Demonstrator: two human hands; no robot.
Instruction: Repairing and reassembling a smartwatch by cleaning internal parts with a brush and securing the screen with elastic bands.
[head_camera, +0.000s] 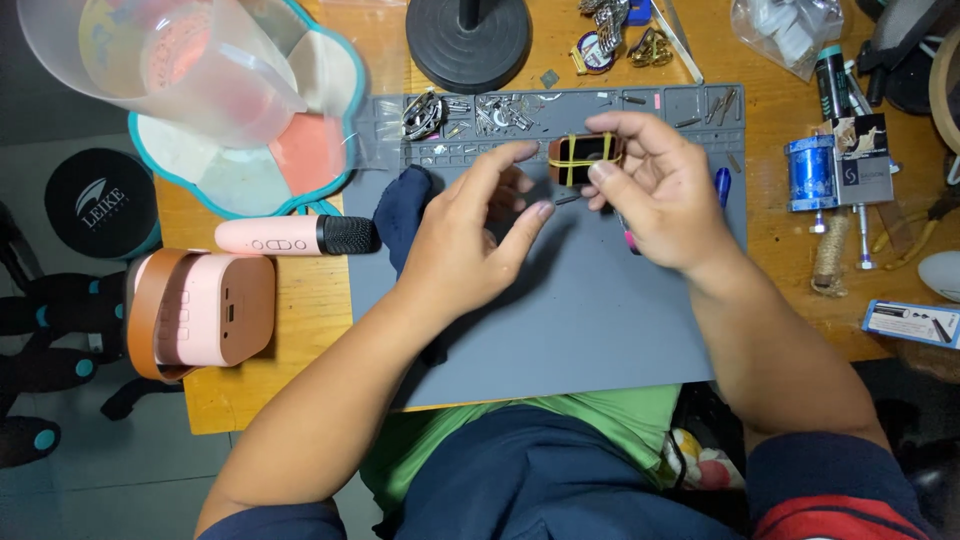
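Right now both hands hover over the grey silicone mat (590, 320): right hand (655, 195) pinches a small brown yellow-banded block (584, 153), left hand (470, 240) spread loose beside it.

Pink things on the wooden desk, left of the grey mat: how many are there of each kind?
Pink microphone: 1
Pink speaker box with brown strap: 1
Total: 2
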